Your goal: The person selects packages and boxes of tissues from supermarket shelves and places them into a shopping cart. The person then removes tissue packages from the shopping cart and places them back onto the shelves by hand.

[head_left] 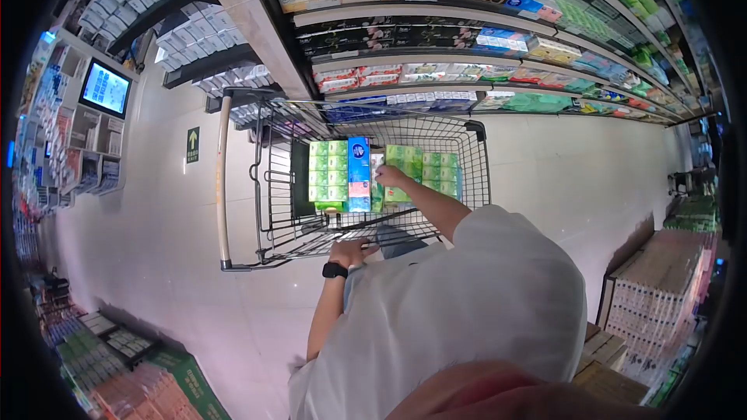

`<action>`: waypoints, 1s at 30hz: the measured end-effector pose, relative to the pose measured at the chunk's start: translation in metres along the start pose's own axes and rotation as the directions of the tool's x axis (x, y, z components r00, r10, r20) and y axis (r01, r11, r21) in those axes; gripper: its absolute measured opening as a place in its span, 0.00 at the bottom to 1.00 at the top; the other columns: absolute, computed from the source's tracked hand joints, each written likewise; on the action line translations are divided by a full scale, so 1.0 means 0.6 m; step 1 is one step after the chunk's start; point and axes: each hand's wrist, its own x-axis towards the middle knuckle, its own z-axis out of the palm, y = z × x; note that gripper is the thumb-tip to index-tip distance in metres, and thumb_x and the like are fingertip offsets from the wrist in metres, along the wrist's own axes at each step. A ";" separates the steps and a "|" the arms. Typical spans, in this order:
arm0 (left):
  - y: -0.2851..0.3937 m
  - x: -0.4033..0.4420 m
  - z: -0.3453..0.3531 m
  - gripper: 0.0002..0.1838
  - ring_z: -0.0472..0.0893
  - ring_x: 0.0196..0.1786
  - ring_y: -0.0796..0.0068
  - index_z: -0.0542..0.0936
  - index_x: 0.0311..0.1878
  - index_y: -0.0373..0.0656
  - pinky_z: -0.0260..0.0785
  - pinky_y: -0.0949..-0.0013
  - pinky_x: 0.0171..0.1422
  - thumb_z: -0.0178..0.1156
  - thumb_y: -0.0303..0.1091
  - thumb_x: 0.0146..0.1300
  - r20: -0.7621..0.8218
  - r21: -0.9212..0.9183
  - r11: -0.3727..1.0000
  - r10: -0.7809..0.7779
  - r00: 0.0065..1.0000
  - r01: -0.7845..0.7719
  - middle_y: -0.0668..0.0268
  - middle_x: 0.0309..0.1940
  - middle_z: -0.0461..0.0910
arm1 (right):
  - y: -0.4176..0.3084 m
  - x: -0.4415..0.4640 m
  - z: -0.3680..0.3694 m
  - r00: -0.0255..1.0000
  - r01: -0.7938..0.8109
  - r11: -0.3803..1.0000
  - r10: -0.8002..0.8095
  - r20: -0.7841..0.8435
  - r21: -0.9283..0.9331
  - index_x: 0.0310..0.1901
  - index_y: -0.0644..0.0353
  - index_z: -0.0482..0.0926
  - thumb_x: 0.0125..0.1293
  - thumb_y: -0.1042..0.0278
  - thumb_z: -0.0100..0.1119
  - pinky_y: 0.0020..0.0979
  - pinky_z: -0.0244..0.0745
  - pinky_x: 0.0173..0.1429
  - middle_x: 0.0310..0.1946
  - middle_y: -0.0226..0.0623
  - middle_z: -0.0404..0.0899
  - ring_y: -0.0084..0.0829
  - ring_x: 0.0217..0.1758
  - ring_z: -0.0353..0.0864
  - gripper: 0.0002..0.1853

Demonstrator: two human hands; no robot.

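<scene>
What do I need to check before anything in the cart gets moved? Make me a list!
1. Right hand inside the cart: ok, over the packs.
2. Left hand gripping the cart's side: cannot tell.
3. A hand on the handle: not ok, both are elsewhere.
4. Blue pack inside the cart: ok, beside green packs.
5. Wheels stopped: cannot tell.

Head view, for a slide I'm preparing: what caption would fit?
Right hand reaches into a shopping cart loaded with green packs; left hand beside it.
</scene>
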 end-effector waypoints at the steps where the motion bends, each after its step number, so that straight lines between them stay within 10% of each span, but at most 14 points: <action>1: -0.013 0.003 0.010 0.36 0.80 0.61 0.55 0.77 0.65 0.59 0.70 0.53 0.65 0.47 0.73 0.64 -0.006 0.001 0.998 0.069 0.998 -0.069 0.58 0.58 0.82 | -0.005 -0.035 -0.020 1.000 -0.008 1.000 0.008 -0.015 -0.007 0.48 0.60 0.82 0.60 0.55 0.61 0.40 0.81 0.43 0.37 0.47 0.86 0.41 0.36 0.88 0.20; 3: -0.027 0.003 0.011 0.38 0.79 0.61 0.54 0.76 0.65 0.56 0.72 0.52 0.64 0.53 0.73 0.61 -0.029 0.022 0.984 0.176 0.984 -0.175 0.56 0.57 0.82 | -0.036 -0.131 -0.069 0.935 -0.346 0.898 0.308 0.174 0.271 0.47 0.61 0.82 0.63 0.56 0.59 0.36 0.81 0.41 0.36 0.45 0.86 0.35 0.34 0.88 0.18; 5: -0.045 0.030 0.028 0.37 0.79 0.61 0.53 0.76 0.63 0.54 0.72 0.51 0.63 0.55 0.71 0.61 -0.035 0.000 0.971 0.238 0.971 -0.239 0.56 0.57 0.81 | -0.019 -0.238 -0.090 0.967 -0.253 0.932 0.239 0.084 0.259 0.45 0.59 0.83 0.64 0.56 0.58 0.37 0.81 0.42 0.38 0.43 0.86 0.36 0.35 0.87 0.16; 9: -0.060 0.055 0.011 0.34 0.78 0.61 0.51 0.74 0.65 0.49 0.71 0.53 0.64 0.57 0.64 0.65 0.078 0.141 0.954 0.256 0.963 -0.265 0.54 0.59 0.80 | -0.003 -0.465 -0.087 0.825 -0.514 0.799 0.359 -0.436 -0.314 0.43 0.51 0.86 0.64 0.50 0.59 0.44 0.76 0.58 0.45 0.39 0.86 0.47 0.56 0.80 0.15; 13: -0.068 0.060 0.032 0.29 0.79 0.60 0.49 0.77 0.62 0.48 0.72 0.52 0.63 0.62 0.55 0.62 -0.004 0.066 0.952 0.300 0.954 -0.299 0.50 0.57 0.81 | 0.011 -0.628 0.013 0.664 -0.668 0.721 0.466 -0.585 -0.184 0.72 0.40 0.66 0.68 0.54 0.59 0.42 0.66 0.72 0.68 0.49 0.71 0.54 0.76 0.62 0.31; 15: -0.063 0.046 0.024 0.28 0.81 0.58 0.50 0.78 0.61 0.51 0.73 0.53 0.61 0.62 0.55 0.61 -0.010 0.077 0.965 0.252 0.968 -0.251 0.50 0.54 0.82 | 0.031 -0.636 0.048 0.784 -0.340 0.940 0.302 -0.542 0.032 0.80 0.34 0.32 0.69 0.59 0.60 0.43 0.64 0.74 0.70 0.60 0.65 0.56 0.77 0.58 0.50; 18: -0.066 0.035 0.020 0.27 0.82 0.57 0.52 0.79 0.61 0.54 0.73 0.54 0.60 0.62 0.55 0.61 -0.025 0.127 0.964 0.239 0.971 -0.234 0.51 0.51 0.84 | 0.037 -0.604 0.101 0.828 -0.192 0.883 0.380 -0.412 0.428 0.76 0.36 0.15 0.65 0.62 0.62 0.46 0.65 0.72 0.71 0.71 0.57 0.61 0.70 0.68 0.60; 23: -0.076 0.024 0.016 0.29 0.80 0.61 0.55 0.77 0.64 0.56 0.73 0.54 0.62 0.60 0.57 0.62 0.033 0.131 0.982 0.132 0.991 -0.136 0.58 0.58 0.81 | 0.021 -0.612 0.110 0.819 -0.419 0.784 0.545 -0.183 0.458 0.72 0.38 0.08 0.63 0.68 0.59 0.51 0.74 0.57 0.35 0.69 0.82 0.63 0.45 0.83 0.63; 27: -0.078 0.011 0.012 0.31 0.82 0.57 0.56 0.78 0.63 0.54 0.73 0.58 0.60 0.65 0.56 0.59 -0.015 0.157 0.983 0.102 0.995 -0.099 0.57 0.55 0.83 | 0.038 -0.615 0.104 0.871 -0.440 0.850 0.482 -0.093 0.290 0.72 0.36 0.08 0.63 0.70 0.56 0.51 0.76 0.54 0.37 0.72 0.81 0.61 0.43 0.84 0.61; 30: -0.106 0.048 0.002 0.48 0.78 0.63 0.64 0.63 0.75 0.38 0.69 0.64 0.68 0.73 0.49 0.55 0.288 -0.119 0.992 0.077 0.954 -0.044 0.55 0.70 0.71 | 0.060 -0.654 -0.002 0.958 -0.275 0.927 0.242 0.155 0.253 0.77 0.35 0.19 0.66 0.66 0.57 0.48 0.76 0.59 0.46 0.65 0.82 0.58 0.50 0.83 0.56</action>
